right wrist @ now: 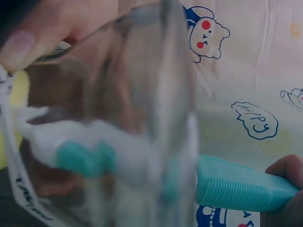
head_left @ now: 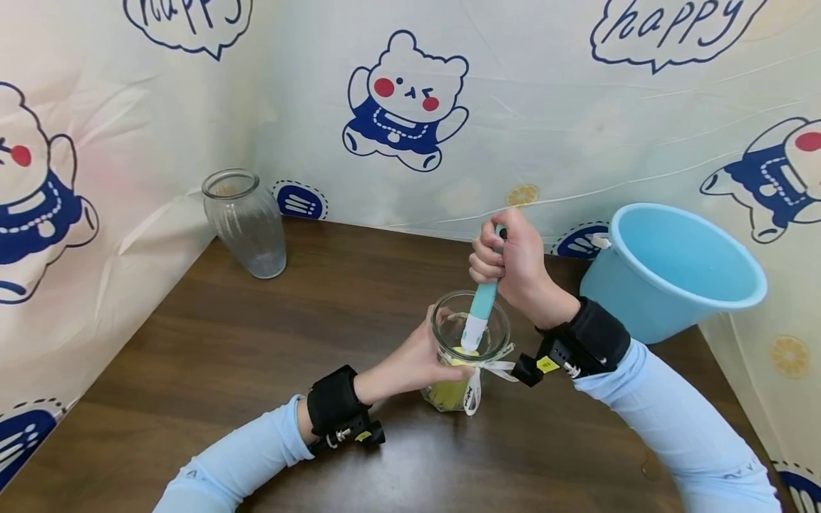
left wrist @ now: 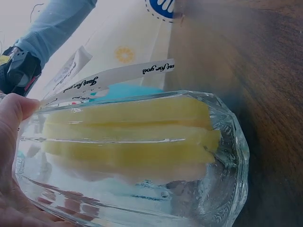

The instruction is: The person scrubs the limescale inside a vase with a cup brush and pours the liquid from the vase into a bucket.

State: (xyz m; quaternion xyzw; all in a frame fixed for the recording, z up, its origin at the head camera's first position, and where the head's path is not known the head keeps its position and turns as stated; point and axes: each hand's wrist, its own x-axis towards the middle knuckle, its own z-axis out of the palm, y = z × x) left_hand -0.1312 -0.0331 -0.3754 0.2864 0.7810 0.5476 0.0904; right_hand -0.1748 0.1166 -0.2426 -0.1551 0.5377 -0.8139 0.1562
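My left hand (head_left: pixel 413 363) grips a clear glass vase (head_left: pixel 442 395) around its upper part, with the thumb on the near side. The vase is tilted, and a white printed ribbon (head_left: pixel 472 392) is tied at its neck. My right hand (head_left: pixel 516 260) is curled around the teal handle (head_left: pixel 484 301) of a sponge bottle brush, above the vase mouth. The brush's white neck slants down inside the glass. Through the wall in the left wrist view, the yellow sponge head (left wrist: pixel 128 132) reaches close to the vase's thick base. In the right wrist view the ridged handle (right wrist: pixel 236 187) sticks out past the rim.
A second, ribbed glass vase (head_left: pixel 246 231) stands at the table's back left corner. To the right, close by my right forearm, is a light blue bucket (head_left: pixel 631 292). Patterned cloth (head_left: pixel 545 92) hangs around the brown wooden table (head_left: pixel 212 342).
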